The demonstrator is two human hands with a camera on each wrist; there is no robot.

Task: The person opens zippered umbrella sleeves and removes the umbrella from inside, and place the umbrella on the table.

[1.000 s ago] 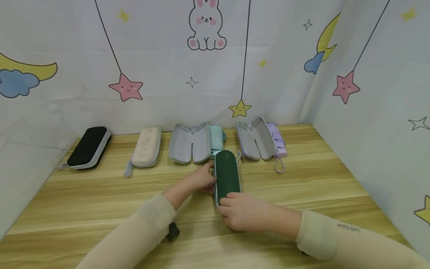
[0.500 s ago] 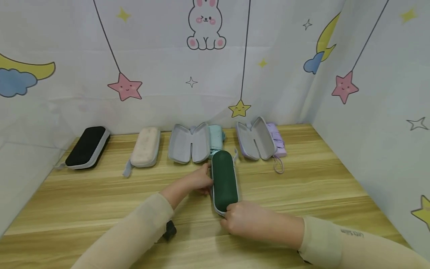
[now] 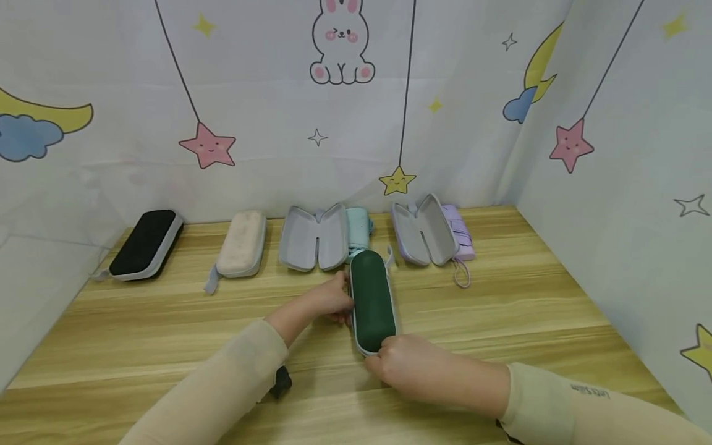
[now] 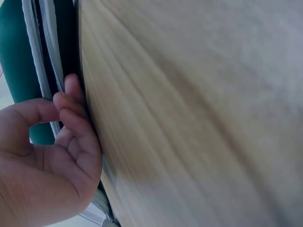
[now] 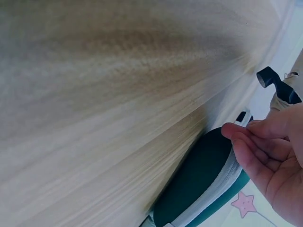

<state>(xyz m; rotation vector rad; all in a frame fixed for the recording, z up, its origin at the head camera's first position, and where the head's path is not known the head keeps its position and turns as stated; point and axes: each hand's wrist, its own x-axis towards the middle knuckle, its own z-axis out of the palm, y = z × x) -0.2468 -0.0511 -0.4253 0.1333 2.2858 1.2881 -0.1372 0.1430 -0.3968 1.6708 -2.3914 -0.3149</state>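
Observation:
A long green case (image 3: 372, 303) with a pale zipper band lies lengthwise at the middle of the wooden table. Along its left side, my left hand (image 3: 329, 298) holds the edge with bent fingers; in the left wrist view that hand (image 4: 52, 156) has thumb and fingertips on the zipper band (image 4: 35, 52), where a dark gap parts two pale strips. My right hand (image 3: 414, 368) pinches the zipper at the near right corner. From the right wrist, the fingertips of the right hand (image 5: 270, 156) meet at the case's end; the pull itself is hidden between them.
Along the back stand a black case (image 3: 146, 244), a cream case (image 3: 242, 243), an open grey-lined case (image 3: 300, 238) beside a folded teal item (image 3: 358, 228), and another open case (image 3: 411, 235) beside a folded purple item (image 3: 458, 232). A patterned curtain (image 3: 267, 111) hangs behind.
The green case has shifted slightly left and nearer. My right hand has moved from its near end towards the near right corner and a little nearer; my left hand has stayed at its left side.

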